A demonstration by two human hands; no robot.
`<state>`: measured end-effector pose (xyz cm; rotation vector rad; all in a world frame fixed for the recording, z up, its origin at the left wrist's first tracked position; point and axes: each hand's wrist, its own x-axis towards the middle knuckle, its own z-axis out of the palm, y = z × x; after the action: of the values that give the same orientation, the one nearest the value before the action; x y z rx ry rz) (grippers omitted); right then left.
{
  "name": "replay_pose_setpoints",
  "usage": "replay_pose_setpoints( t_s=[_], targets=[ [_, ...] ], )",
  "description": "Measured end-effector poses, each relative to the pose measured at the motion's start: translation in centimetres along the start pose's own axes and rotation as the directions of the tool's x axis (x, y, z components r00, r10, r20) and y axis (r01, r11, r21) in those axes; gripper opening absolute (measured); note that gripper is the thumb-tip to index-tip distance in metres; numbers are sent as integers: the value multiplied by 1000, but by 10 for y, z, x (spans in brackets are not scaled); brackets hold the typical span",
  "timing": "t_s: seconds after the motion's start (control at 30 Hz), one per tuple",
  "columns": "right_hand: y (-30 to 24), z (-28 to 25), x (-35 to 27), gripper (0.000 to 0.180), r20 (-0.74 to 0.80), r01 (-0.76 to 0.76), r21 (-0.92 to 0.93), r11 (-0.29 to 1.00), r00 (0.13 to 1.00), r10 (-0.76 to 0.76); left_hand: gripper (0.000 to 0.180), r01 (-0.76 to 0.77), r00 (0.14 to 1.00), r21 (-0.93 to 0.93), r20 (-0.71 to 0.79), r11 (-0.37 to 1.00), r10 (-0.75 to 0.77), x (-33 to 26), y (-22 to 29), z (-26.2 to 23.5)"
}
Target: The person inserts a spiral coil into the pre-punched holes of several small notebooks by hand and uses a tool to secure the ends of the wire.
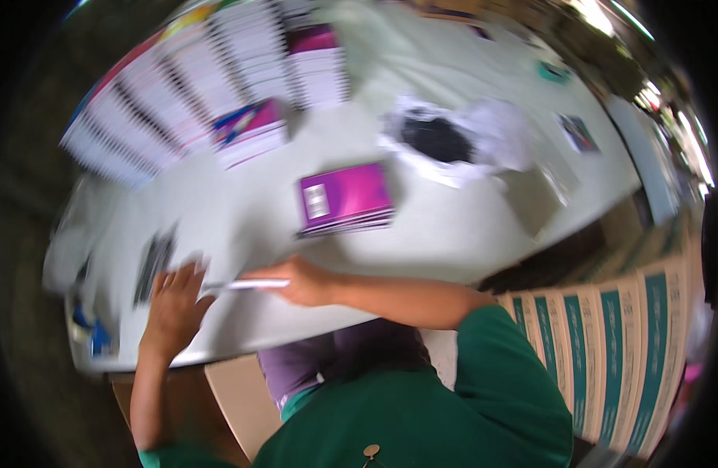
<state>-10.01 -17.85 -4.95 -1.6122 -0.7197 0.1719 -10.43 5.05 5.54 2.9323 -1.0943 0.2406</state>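
Observation:
My right hand (300, 281) is closed around a thin white, bar-like thing (259, 284), smeared by motion, so its kind is unclear. Its narrower tip points left toward my left hand (175, 300), whose fingers are stretched out and apart over the table. Whether the tip touches the left thumb I cannot tell. Just beyond my left fingers lie several dark, thin strips (154, 264), blurred. Farther out, in front of my right hand, sits a small stack of purple-pink spiral notebooks (345, 195) with a white label on the top cover.
Tall stacks of spiral notebooks (179, 90) line the back left, with a shorter stack (253, 132) bearing blue pens before them. A white bag (491, 136) with black contents stands at the back right. Cartons (600, 351) rise beside the white table (257, 207). Green tape (552, 72) lies far right.

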Motion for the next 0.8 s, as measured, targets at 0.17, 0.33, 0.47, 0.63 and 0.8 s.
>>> replay_pose_setpoints(
  t_s=[0.17,0.33,0.47,0.63,0.8],
  targets=[
    [-5,5,-8,32,-23,71,-12,997,997,-71,27,41,999,-10,-30,999,-42,12,17,-5],
    [-12,13,-25,30,-71,91,-67,994,993,-96,41,73,965,-100,259,992,-45,2,11,-14],
    [-23,18,-36,33,-71,64,-89,994,995,-71,38,-16,999,-50,-50,999,13,1,37,-11],
    [-19,32,-46,45,-67,84,-168,982,993,-96,58,62,950,98,300,993,-89,-9,29,-8],
    [-12,48,-52,52,-152,96,-179,979,981,-124,111,68,950,8,-305,998,-62,-73,39,110]
  ],
)
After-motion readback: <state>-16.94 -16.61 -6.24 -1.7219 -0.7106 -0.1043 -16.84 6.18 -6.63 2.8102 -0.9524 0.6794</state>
